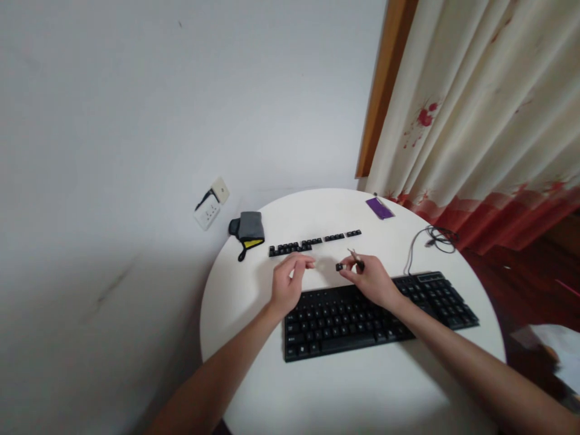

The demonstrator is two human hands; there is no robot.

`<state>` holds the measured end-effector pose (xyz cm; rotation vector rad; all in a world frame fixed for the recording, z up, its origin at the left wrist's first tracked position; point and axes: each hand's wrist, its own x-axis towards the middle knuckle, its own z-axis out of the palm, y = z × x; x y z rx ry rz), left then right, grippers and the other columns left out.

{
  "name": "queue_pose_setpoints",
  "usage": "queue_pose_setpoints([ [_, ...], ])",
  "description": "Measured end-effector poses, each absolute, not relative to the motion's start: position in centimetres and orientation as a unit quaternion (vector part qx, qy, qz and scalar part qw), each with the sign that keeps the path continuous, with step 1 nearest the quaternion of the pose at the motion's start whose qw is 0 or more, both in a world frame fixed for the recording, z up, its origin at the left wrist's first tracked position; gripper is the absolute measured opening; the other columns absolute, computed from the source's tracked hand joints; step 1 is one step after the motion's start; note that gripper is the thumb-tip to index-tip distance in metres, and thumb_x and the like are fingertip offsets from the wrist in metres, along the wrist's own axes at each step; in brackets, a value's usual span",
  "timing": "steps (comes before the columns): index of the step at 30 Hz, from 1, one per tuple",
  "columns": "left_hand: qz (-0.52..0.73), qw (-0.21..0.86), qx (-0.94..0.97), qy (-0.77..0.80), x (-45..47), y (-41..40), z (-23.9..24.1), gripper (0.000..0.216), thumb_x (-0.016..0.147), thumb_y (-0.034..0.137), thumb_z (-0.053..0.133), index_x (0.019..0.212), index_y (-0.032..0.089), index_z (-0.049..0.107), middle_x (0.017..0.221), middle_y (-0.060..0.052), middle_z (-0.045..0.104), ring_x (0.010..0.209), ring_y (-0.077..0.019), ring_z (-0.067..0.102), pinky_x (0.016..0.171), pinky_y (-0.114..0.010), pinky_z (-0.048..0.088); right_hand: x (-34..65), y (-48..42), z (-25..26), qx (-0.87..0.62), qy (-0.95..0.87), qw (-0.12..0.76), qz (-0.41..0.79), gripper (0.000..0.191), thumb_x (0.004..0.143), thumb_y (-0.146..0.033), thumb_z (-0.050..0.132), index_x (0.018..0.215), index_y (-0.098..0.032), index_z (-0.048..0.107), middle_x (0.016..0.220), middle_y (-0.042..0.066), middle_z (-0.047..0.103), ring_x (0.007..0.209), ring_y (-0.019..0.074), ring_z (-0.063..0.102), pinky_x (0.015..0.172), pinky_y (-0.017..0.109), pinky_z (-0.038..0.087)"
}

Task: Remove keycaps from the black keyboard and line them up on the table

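Observation:
A black keyboard lies on a round white table. Behind it, loose black keycaps stand in a row. My right hand hovers over the keyboard's far edge, fingers pinched on a small black keycap and on a thin wire keycap puller. My left hand is just left of it, above the keyboard's top left corner, fingers curled loosely with the fingertips together; nothing shows in them.
A grey and yellow pouch sits at the table's far left edge. A purple card lies at the far edge. The keyboard cable coils at the right. A wall socket and curtains are behind.

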<state>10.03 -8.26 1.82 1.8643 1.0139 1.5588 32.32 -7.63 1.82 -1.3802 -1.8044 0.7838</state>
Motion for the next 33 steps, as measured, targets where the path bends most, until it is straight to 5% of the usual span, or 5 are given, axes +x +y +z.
queue_pose_setpoints([
  [8,0.624,0.193,0.585,0.48,6.6,-5.1,0.7,0.044,0.098,0.044,0.041,0.082,0.013,0.068,0.068,-0.004,0.063,0.067,-0.0147,0.059,0.067,-0.026,0.047,28.3,0.0,-0.3,-0.62,-0.718,0.211,0.235,0.017,0.075,-0.023,0.07,0.09,-0.017,0.077,0.085,0.006,0.074,0.08,0.0204,0.067,0.069,0.026,0.044],
  [33,0.618,0.215,0.59,0.474,6.4,-5.2,0.5,0.046,0.098,0.047,0.041,0.078,0.014,0.067,0.067,-0.004,0.062,0.066,-0.0146,0.059,0.061,-0.024,0.044,25.3,2.4,-2.1,-0.667,-0.689,0.196,0.207,0.018,0.078,-0.026,0.068,0.091,-0.016,0.075,0.09,0.013,0.075,0.088,0.0257,0.07,0.071,0.028,0.047],
])
